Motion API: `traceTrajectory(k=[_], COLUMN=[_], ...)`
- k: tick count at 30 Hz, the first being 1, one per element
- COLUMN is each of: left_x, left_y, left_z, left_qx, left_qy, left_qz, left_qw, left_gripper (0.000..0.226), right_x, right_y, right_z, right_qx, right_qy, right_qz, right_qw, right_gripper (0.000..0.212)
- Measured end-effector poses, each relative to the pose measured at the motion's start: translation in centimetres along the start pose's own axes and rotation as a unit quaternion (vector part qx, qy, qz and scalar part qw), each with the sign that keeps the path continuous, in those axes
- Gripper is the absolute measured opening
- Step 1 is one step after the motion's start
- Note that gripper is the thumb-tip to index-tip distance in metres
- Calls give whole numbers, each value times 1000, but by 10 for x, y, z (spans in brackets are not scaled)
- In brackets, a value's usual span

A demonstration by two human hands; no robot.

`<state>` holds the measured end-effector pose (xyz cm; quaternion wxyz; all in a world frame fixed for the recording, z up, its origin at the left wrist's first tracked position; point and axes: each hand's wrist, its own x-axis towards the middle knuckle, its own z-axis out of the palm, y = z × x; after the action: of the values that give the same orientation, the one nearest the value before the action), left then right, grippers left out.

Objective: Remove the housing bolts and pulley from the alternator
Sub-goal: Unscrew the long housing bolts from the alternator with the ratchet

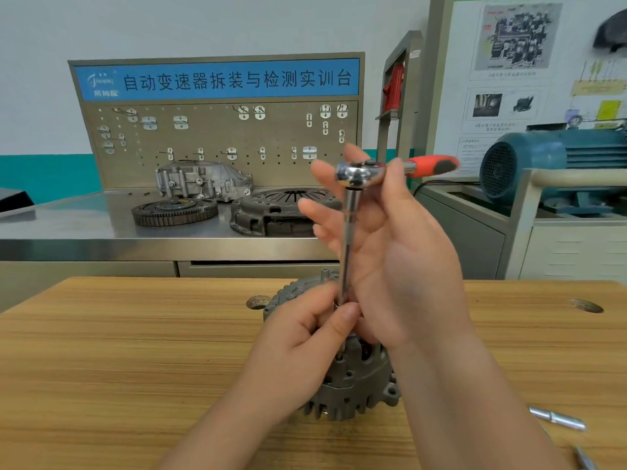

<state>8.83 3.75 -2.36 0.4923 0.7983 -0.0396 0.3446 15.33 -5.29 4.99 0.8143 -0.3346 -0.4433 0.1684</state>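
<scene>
A grey cast alternator [353, 385] sits on the wooden table [118, 351], partly hidden behind my hands. A chrome ratchet wrench [359, 171] with an orange and black handle stands over it on a long extension bar [347, 245] that points down at the housing. My right hand [383, 239] holds the ratchet head and bar, fingers spread around them. My left hand [312, 334] pinches the lower end of the bar just above the alternator. The socket end and the bolt under it are hidden by my fingers.
Two metal socket pieces [556, 418] lie on the table at the right. Behind stands a steel bench [84, 225] with a gearbox housing [203, 181], a flywheel [174, 212] and a clutch cover [271, 212], backed by a pegboard. A blue electric motor [543, 161] is at the right.
</scene>
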Motion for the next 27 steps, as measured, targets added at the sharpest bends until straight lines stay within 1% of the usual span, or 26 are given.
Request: traceTrajectory(k=[2,3,5,8,11,13,15,17,20,23,25,27], left_x=[2,2,2,1,-1,-1,0,1,2,0,0,0], left_y=[-1,-2,-3,-4,-2,-2,-2,-3,-2,0,1,1], left_z=[2,3,4,2,-2,-1,0,0,1,1,-1,-1], left_qx=[-26,-36,-36,-33,-9,14,2,-13,-12,-22,-9,11], left_qy=[14,21,23,6,-16,-13,1,9,4,-6,-7,-2], left_qz=[-8,-14,-14,-5,3,11,5,0,-9,-9,-4,-5], left_qw=[1000,999,999,999,1000,1000,1000,1000,1000,1000,1000,1000], left_gripper=[29,28,28,30,33,33,33,28,23,31,34,36], right_x=[0,-1,-2,-1,0,1,1,0,0,-1,0,1], right_y=[1,1,2,0,-2,-2,0,2,3,2,1,1], right_z=[1,2,3,4,0,-1,-1,1,2,3,2,2], right_qx=[-38,-57,-65,-7,50,70,53,6,-27,15,52,63], right_qy=[10,11,2,-17,-16,-5,8,13,15,-7,-7,5], right_qz=[-40,-60,-80,-48,23,35,6,-38,-76,-44,-6,13], right_qw=[998,997,995,999,998,997,999,999,997,999,999,998], right_gripper=[23,21,25,28,43,45,35,24,26,24,34,41])
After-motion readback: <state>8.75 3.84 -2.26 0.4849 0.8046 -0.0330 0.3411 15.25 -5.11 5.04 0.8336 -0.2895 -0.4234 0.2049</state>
